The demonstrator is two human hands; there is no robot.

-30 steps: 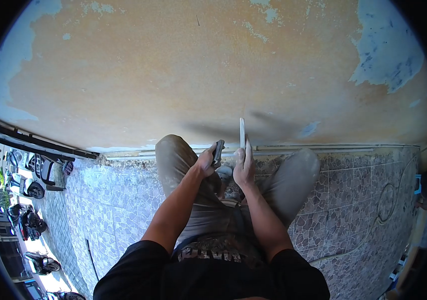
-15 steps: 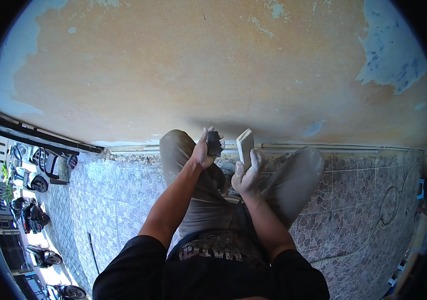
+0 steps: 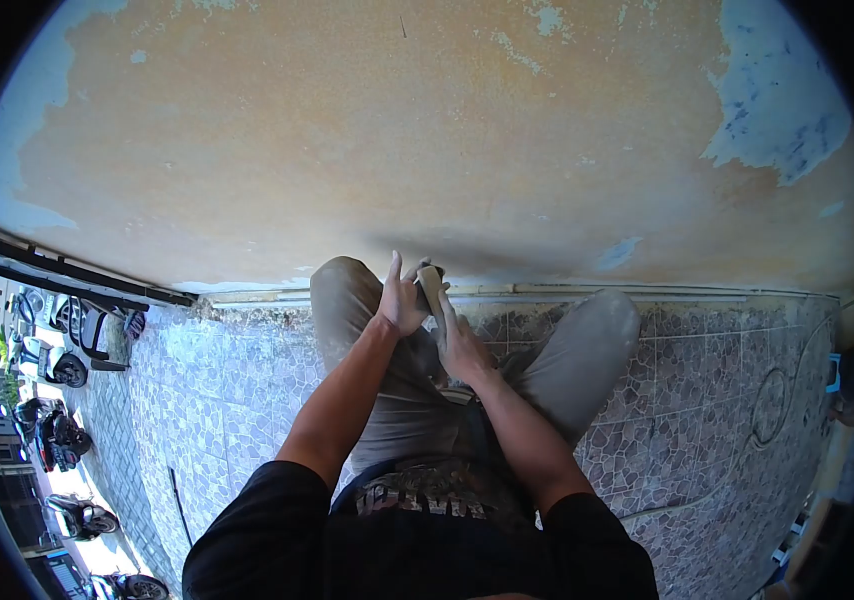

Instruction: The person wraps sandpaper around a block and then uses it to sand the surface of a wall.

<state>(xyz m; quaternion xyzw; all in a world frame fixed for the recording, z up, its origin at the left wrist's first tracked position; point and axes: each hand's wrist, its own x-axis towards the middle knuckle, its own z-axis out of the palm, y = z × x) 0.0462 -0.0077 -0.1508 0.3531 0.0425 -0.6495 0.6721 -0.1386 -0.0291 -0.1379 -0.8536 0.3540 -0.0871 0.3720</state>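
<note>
Currently right fingers (image 3: 449,315) clamped on pale block (image 3: 431,284); left hand (image 3: 403,306) beside, grip unclear.

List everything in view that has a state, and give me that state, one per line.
Pale block: held, tilted.
Right hand: closed on the pale block.
Left hand: close against the block's upper end, one digit raised; its grip is unclear.
Wall: patchy, with bluish-white areas.
Trousers: bent at the knees.
Hose: looped on the floor.
Motorcycles: parked upright.
</note>
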